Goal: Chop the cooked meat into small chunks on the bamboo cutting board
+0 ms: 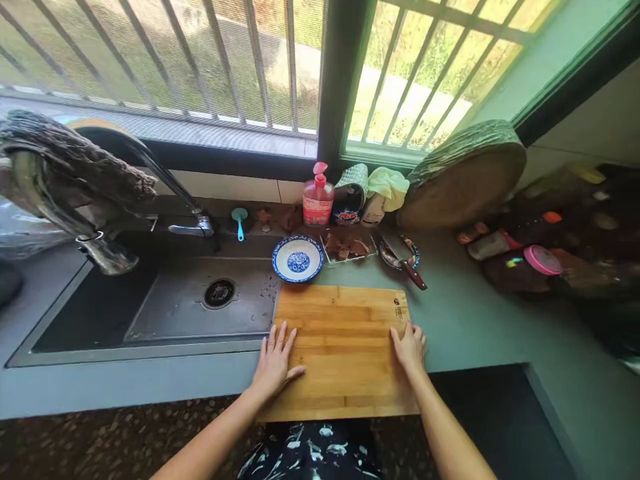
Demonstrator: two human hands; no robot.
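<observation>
Cutting board (345, 353): rectangular, light wood, lower centre of frame, lying on the grey countertop (445, 320); small dark logo near its upper right corner. Its upper left corner adjoins the sink.

Left hand (276, 360): open, palm down, fingers spread, resting on the board's left edge. Right hand (411, 345): gripping the board's right edge, thumb on the top face, other fingers bent along the side; fingertips under the edge hidden.

Just above the board, left to right: blue-and-white plate (299, 259), bare; clear tray (373, 252) with reddish-brown pieces; small bowl (416, 250) with a knife (400, 250) laid across it, brown handle pointing lower right.

Behind these, at centre: pink pump bottle (317, 203), dark bottle (349, 205), and a third bottle (373, 210) with a pale yellow covering.

Left of frame: sink (175, 293) with round drain (219, 293); turquoise brush (240, 219) behind it.

Upper right: large round slab (460, 180) leaning upright. Far right: jar with pink lid (543, 260), neighbouring items blurred. Top: barred window (165, 60).
</observation>
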